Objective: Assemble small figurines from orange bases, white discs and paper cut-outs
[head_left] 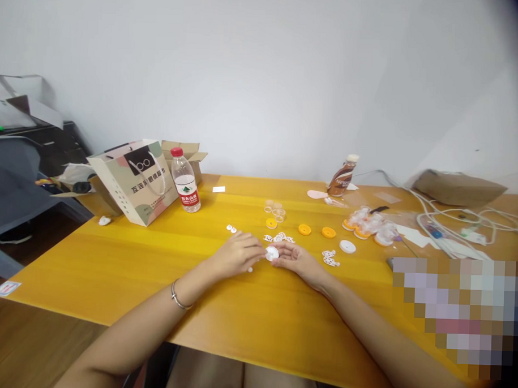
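My right hand [298, 263] grips a small white round disc [272, 253] between thumb and fingers, low over the table. My left hand [239, 253] is at the disc's left edge, its fingers closed together; whatever they pinch is hidden. White openwork plastic pieces [279, 238] lie just behind the disc, and more white openwork pieces [330, 258] sit to the right of my right hand. Beyond them are orange round discs [304, 230] and another white disc [348, 246]. Clear rings [275, 208] are grouped farther back. Small white round bits [231, 228] lie behind my left hand.
A paper bag [136, 181], a water bottle [186, 183] and a cardboard box [196, 158] stand at the back left. A brown drink bottle [343, 175] stands at the back. Wrapped orange-and-white pieces [368, 225] and white cables [428, 214] occupy the right. A pixelated patch covers the lower right.
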Available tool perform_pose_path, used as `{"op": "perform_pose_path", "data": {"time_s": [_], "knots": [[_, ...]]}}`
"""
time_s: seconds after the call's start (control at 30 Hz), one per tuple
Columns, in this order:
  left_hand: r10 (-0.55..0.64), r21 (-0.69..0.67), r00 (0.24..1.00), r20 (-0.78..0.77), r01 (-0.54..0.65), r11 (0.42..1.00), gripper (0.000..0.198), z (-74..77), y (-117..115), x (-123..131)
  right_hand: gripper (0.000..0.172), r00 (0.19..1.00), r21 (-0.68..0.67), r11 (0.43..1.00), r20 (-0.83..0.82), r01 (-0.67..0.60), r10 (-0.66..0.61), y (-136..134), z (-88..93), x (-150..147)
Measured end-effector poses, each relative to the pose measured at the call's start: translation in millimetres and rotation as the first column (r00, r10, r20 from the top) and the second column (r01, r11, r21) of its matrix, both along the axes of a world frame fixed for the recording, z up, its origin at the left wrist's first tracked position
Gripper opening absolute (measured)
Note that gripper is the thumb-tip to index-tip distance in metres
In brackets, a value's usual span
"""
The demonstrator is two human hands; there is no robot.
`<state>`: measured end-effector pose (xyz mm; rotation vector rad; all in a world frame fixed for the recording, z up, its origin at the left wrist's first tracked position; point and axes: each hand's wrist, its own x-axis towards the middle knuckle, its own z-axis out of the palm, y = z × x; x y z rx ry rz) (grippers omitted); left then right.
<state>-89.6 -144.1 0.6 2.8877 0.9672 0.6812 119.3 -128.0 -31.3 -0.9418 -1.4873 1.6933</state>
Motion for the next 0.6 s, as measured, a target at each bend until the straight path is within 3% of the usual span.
{"op": "perform_pose_path", "data": {"time_s": [0.13,0.27,0.4,0.6], "knots": [[-0.007,-0.289,0.999,0.051,0.021,0.957,0.023,7.5,1,-10,0.043,1.0,0.002,1.0,-0.001,0.025,-0.025,1,-2.3,1],[0.046,-0.487,0.998,0.03,-0.026,0.873,0.038,-1.0,1,-12,0.043,0.999,0.01,0.999,0.001,0.034,-0.034,1,-1.5,1],[0.063,-0.555,0.998,0.003,-0.051,0.831,0.029,-9.5,2,-6,0.041,0.999,0.02,0.999,0.001,0.034,-0.034,1,-0.5,1],[0.054,-0.544,0.998,-0.024,-0.059,0.837,0.005,-4.2,-1,-5,0.034,0.998,0.058,0.997,-0.021,0.059,-0.058,3,-1.4,1]]}}
